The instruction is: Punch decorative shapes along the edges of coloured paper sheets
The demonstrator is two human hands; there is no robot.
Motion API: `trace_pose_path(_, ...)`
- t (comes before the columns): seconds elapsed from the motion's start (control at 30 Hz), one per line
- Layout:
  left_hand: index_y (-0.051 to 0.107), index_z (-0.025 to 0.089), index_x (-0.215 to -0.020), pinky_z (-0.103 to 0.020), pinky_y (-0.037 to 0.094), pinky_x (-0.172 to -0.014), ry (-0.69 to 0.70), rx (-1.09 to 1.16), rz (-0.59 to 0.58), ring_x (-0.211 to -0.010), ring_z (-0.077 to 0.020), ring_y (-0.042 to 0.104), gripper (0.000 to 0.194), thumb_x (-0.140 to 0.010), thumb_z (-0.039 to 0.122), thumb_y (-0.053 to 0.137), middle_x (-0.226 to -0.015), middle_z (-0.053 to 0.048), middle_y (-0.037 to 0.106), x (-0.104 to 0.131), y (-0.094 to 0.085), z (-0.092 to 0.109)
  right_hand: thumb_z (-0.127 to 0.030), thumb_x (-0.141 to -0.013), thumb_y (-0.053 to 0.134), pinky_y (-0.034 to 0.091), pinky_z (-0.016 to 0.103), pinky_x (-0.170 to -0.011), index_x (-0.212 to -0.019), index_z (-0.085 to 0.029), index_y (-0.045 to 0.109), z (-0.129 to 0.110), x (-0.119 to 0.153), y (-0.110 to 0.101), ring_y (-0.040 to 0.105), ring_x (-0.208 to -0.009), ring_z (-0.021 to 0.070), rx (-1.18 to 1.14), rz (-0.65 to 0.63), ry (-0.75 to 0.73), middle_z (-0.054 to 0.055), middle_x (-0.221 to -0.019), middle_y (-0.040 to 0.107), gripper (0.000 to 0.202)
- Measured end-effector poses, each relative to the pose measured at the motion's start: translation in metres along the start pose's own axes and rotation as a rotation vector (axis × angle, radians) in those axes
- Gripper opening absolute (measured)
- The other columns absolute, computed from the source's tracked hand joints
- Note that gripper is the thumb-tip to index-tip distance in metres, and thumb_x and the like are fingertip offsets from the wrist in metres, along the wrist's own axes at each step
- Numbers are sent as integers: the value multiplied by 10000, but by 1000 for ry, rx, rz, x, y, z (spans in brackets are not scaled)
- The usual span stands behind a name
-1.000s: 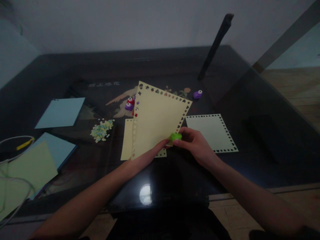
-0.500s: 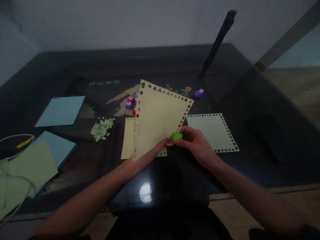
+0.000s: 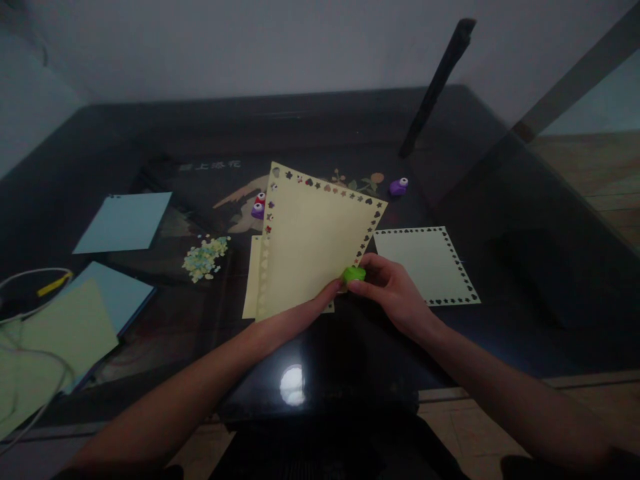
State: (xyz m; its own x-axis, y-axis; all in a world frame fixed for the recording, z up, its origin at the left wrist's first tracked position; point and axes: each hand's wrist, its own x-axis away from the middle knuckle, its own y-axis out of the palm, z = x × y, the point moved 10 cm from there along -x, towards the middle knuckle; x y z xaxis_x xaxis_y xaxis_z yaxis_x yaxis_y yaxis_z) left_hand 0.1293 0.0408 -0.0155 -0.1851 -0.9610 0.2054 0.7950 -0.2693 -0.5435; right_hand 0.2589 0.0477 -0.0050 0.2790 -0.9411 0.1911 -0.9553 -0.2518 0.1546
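A cream sheet of paper (image 3: 315, 233) stands tilted above the table, with stars, hearts and other small shapes punched along its edges. My left hand (image 3: 327, 293) is closed on its lower right part; most of those fingers are hidden behind the paper. Between thumb and fingers, my right hand (image 3: 387, 283) grips a small green craft punch (image 3: 354, 274) at the sheet's right lower edge. Under the raised sheet lies another cream punched sheet (image 3: 251, 280), partly covered. A pale punched sheet (image 3: 425, 267) lies flat beside my right hand.
Several red and purple punches (image 3: 258, 208) sit behind the raised sheet, and one purple punch (image 3: 399, 187) stands farther right. Paper confetti (image 3: 205, 259) is heaped at left. Blue paper (image 3: 125, 223), yellow paper (image 3: 60, 340) and a white cable (image 3: 35, 270) lie farther left. A dark stick (image 3: 437, 87) rises behind.
The raised sheet has turned slightly, its upper left corner moving left and covering more of the punches behind it. Both hands keep nearly the same place around the green punch.
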Motion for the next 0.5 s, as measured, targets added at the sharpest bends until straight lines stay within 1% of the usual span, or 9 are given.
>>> trace_pose_path(0.07, 579, 261, -1165, -427, 303, -1111, 11, -52, -16, -1305, -283, 403, 477, -804, 557, 476, -1208, -76, 630, 1, 1, 0, -344, -635, 763, 494, 366, -786, -807, -229, 591, 0, 0, -1, 628, -768, 179, 19, 6, -2, 4, -802, 672, 269)
trace_pose_path(0.13, 597, 267, -1134, -417, 303, -1112, 50, -97, -31, -1306, -279, 401, 463, -802, 565, 474, -1176, -67, 649, 1, 1, 4, -341, -636, 762, 492, 357, -775, -809, -227, 591, 0, 0, -1, 623, -761, 174, 24, 6, -5, 2, -797, 668, 268)
trace_pose_path(0.27, 621, 278, -1110, -414, 341, -1091, 82, -129, -2, -1288, -272, 428, 442, -810, 553, 449, -1067, -63, 694, 2, -4, 12, -311, -638, 762, 481, 332, -760, -806, -220, 600, -1, 1, -4, 606, -757, 159, 21, 15, -14, -3, -795, 658, 251)
trace_pose_path(0.37, 619, 270, -1122, -433, 362, -1078, 71, -78, 35, -1265, -276, 458, 463, -812, 564, 439, -1038, -73, 701, 4, -10, 12, -303, -639, 761, 476, 325, -748, -794, -217, 596, -4, 2, -7, 602, -749, 154, 18, 33, -25, -6, -789, 656, 242)
trace_pose_path(0.47, 609, 262, -1138, -442, 331, -1101, 5, -24, 66, -1243, -275, 485, 494, -815, 589, 426, -1084, -70, 691, 6, -17, 3, -313, -636, 763, 472, 327, -734, -787, -213, 590, -6, 2, -9, 601, -741, 158, 44, 39, -25, -4, -786, 657, 251)
trace_pose_path(0.5, 602, 263, -1146, -443, 315, -1112, -12, -8, 57, -1241, -270, 489, 503, -825, 595, 404, -1114, -64, 682, 6, -17, 1, -316, -636, 763, 471, 328, -731, -784, -212, 587, -6, 2, -10, 600, -741, 160, 58, 41, -22, -3, -785, 656, 252)
